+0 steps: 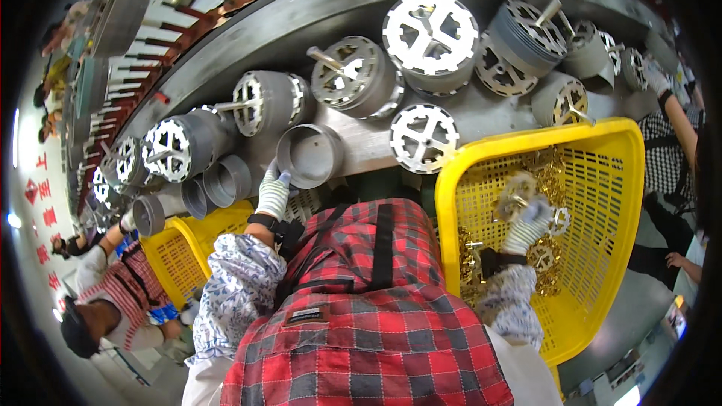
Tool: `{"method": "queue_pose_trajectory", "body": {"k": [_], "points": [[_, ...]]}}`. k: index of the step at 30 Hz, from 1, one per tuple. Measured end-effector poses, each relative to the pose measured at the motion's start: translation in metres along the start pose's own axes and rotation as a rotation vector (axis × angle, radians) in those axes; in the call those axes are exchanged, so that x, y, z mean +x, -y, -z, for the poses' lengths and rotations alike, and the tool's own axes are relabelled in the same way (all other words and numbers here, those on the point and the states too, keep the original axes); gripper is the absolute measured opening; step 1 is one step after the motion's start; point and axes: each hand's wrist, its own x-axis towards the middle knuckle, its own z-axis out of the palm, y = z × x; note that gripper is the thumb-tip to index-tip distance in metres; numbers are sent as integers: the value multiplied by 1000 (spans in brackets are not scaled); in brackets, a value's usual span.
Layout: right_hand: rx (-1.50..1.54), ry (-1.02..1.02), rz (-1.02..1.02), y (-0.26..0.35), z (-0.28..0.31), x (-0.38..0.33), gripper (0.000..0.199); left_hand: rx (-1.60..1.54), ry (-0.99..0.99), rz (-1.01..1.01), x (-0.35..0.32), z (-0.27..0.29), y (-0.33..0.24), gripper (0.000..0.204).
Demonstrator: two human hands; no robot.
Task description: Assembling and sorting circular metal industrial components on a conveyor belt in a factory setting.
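At the near edge of the bench, my left hand [272, 194], in a white striped glove, grips the near-left rim of a short grey metal cylinder [322, 152]. The cylinder's open side faces me. Inside the yellow basket [630, 180] on my right, my right hand [529, 227] is closed on a slotted metal disc [516, 191]; motion blurs its edges. Brass-coloured pieces [553, 274] and several slotted discs lie in the basket around that hand. A slotted disc [423, 137] rests on the bench between my hands.
Along the bench [353, 135] stand several grey drums with slotted discs and rods, such as one drum [357, 75]. Open grey rings [227, 180] sit to the left. A second yellow basket [180, 252] and a co-worker [124, 304] are at the left; another person's arm [677, 116] reaches in at the right.
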Motion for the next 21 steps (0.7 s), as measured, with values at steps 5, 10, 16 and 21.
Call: {"method": "queue_pose_trajectory", "body": {"k": [5, 10, 16, 21], "points": [[-64, 424, 539, 157, -104, -72, 18, -47, 55, -168, 12, 23, 26, 47], [64, 1040, 653, 139, -244, -166, 13, -150, 242, -8, -21, 46, 13, 59], [-156, 1147, 471, 80, -346, -243, 8, -211, 426, -19, -40, 67, 2, 81], [-211, 1073, 610, 35, -361, -254, 11, -151, 509, -64, -20, 53, 4, 69]]}}
